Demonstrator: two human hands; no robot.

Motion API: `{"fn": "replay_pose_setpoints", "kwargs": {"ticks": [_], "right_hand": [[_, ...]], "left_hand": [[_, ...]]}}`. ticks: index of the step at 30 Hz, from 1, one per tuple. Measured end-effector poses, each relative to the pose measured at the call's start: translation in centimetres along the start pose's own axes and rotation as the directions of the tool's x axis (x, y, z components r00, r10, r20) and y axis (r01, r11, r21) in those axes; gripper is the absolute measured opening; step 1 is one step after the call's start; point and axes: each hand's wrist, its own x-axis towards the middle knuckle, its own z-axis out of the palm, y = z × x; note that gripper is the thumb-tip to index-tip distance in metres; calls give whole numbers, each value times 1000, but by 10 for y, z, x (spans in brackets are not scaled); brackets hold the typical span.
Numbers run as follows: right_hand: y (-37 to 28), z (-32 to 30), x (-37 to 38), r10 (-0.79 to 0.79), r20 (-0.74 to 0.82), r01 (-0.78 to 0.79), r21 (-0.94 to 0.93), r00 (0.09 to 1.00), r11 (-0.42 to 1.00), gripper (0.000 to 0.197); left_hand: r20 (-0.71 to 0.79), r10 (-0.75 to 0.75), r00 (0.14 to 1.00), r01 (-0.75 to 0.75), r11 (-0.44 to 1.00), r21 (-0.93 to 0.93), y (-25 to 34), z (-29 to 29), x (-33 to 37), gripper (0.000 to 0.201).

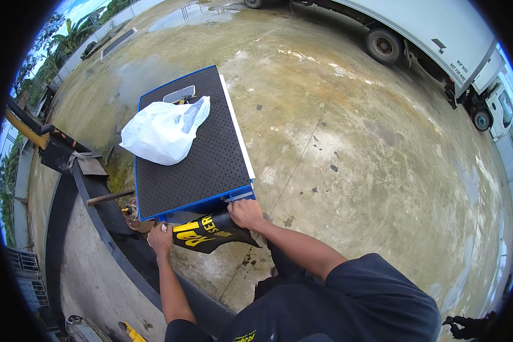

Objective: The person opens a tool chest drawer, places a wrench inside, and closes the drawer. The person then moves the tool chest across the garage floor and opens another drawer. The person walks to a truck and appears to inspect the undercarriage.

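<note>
- Lower centre of the frame: a black cloth [211, 233] with yellow lettering hangs between two hands, just below the near edge of a blue-rimmed worktop [225, 154].
- A careless tug could snag the cloth on that edge; a jolt might then spill the white bag [164, 132].
- Left hand [161, 238]: fingers curled closed at the cloth's left end.
- Right hand [245, 214]: fingers bunched on its upper right; whether they also grip the edge cannot be told.
</note>
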Motion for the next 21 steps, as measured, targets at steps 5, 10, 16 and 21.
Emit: {"fn": "replay_pose_setpoints", "kwargs": {"ticks": [5, 10, 16, 21], "right_hand": [[-13, -23, -88, -95, -38, 93, -53, 995, 994, 35], [-33, -34, -196, -66, -35, 66, 17, 997, 998, 40], [-42, -70, -309, -62, 49, 55, 131, 997, 990, 55], [-56, -154, -418, -328, -97, 332, 29, 940, 943, 58]], "left_hand": [[26, -87, 996, 88, 996, -32, 9, -24, -101, 41], [83, -187, 979, 189, 982, -21, 19, -53, -213, 41], [8, -220, 976, 220, 975, -19, 35, -62, -352, 42], [-20, -286, 958, 287, 958, 31, 72, -67, -470, 42]]}}
